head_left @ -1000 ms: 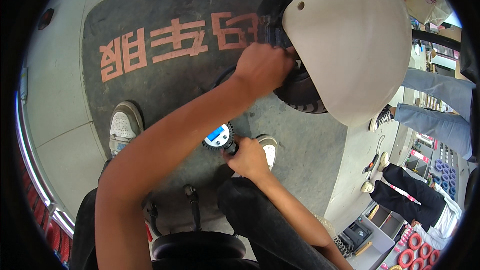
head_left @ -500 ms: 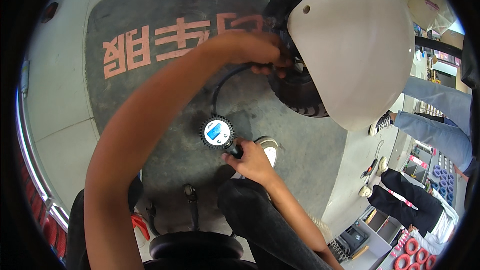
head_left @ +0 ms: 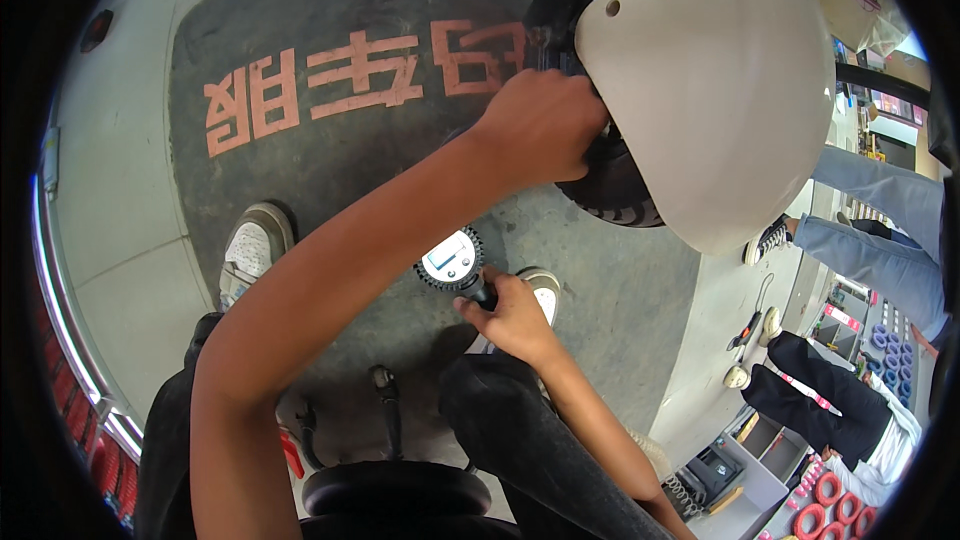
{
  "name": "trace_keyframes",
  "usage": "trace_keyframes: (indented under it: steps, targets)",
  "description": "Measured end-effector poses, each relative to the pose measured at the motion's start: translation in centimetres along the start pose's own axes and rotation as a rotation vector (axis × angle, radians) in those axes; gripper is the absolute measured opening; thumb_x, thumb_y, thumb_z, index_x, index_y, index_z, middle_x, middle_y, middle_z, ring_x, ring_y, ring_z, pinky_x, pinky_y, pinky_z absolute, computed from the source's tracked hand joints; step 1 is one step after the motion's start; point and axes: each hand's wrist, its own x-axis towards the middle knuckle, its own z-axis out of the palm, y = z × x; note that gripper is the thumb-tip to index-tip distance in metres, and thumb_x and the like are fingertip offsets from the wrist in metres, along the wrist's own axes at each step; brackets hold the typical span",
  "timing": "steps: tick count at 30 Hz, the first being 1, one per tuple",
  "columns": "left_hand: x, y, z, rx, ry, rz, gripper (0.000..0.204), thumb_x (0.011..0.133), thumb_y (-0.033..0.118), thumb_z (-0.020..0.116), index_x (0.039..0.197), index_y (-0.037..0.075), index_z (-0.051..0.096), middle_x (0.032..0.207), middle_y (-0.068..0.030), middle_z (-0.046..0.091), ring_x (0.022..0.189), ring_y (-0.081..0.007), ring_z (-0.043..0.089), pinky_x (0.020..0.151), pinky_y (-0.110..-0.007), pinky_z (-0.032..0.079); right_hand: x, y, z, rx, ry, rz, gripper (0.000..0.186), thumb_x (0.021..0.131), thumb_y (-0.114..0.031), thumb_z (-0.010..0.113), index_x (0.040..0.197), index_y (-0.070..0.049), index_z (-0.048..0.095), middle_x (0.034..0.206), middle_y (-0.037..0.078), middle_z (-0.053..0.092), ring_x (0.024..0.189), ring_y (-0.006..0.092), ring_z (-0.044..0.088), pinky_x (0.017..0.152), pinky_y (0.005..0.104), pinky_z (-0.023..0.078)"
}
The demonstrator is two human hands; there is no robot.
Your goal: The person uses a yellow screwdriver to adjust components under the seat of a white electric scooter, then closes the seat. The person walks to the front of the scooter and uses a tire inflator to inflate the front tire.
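My left hand is closed and reaches in beside the black knobbly tyre, close to the edge of the large pale fender. Its fingertips are hidden, so what they grip does not show. My right hand is closed round the black handle of a round digital tyre pressure gauge. The gauge has a ribbed black rim, a white face and a small screen, and my left forearm partly covers it. Its hose is hidden behind that forearm.
A dark mat with reddish lettering lies under the wheel. My shoes stand on it. A round black stool seat is between my knees. At the right are people's legs and shelves with red rings.
My left hand has turned and pushed farther in toward the wheel. The gauge has shifted slightly right, and its screen has gone from blue to pale. My left shoe has come into view.
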Motion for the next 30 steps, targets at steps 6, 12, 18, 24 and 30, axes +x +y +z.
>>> trace_keyframes:
  steps: [6, 12, 18, 24, 30]
  targets:
    - [0.1, -0.5, 0.7, -0.12, 0.036, -0.12, 0.027, 0.07, 0.015, 0.078, 0.095, 0.005, 0.073, 0.089, -0.0177, 0.071, 0.084, -0.0378, 0.071, 0.074, -0.047, 0.058, 0.0, 0.2, 0.2, 0.015, -0.016, 0.033, 0.038, 0.086, -0.03, 0.079, 0.097, 0.004, 0.064, 0.07, 0.017, 0.061, 0.067, 0.0283, 0.059, 0.066, 0.04, 0.047]
    - [-0.9, -2.9, 1.9, -0.383, 0.03, -0.141, 0.022, 0.093, 0.014, 0.062, 0.112, 0.006, 0.069, 0.098, -0.0191, 0.072, 0.095, -0.0406, 0.069, 0.083, -0.05, 0.055, 0.1, 0.6, 0.1, 0.016, -0.091, 0.118, 0.039, 0.086, -0.031, 0.079, 0.097, 0.003, 0.064, 0.07, 0.015, 0.06, 0.068, 0.0259, 0.059, 0.066, 0.0391, 0.047]
    - [-0.4, -1.9, 1.4, -0.228, -0.077, -0.255, 0.026, 0.094, 0.018, 0.059, 0.115, 0.006, 0.069, 0.108, -0.0205, 0.072, 0.103, -0.0406, 0.068, 0.088, -0.049, 0.055, -0.2, 0.8, 0.0, 0.003, -0.102, 0.091, 0.038, 0.086, -0.029, 0.079, 0.101, 0.003, 0.064, 0.068, 0.013, 0.059, 0.064, 0.0242, 0.059, 0.063, 0.0384, 0.047]
    - [1.3, -2.5, 2.3, -0.321, -0.028, -0.333, 0.036, 0.082, 0.025, 0.057, 0.103, 0.002, 0.074, 0.098, -0.0241, 0.073, 0.095, -0.0416, 0.071, 0.086, -0.05, 0.057, -1.4, 0.1, -0.2, -0.002, -0.101, 0.029, 0.045, 0.085, -0.028, 0.079, 0.112, 0.005, 0.062, 0.063, 0.012, 0.058, 0.057, 0.0251, 0.061, 0.058, 0.0375, 0.047]
    - [1.4, -1.0, 2.2, -0.184, -0.003, -0.311, 0.037, 0.08, 0.028, 0.056, 0.1, 0.002, 0.074, 0.102, -0.0228, 0.073, 0.097, -0.041, 0.071, 0.087, -0.05, 0.058, -1.5, 0.0, -0.3, -0.079, -0.063, 0.031, 0.052, 0.084, -0.028, 0.08, 0.119, 0.006, 0.062, 0.061, 0.014, 0.062, 0.056, 0.0252, 0.066, 0.058, 0.0353, 0.051]
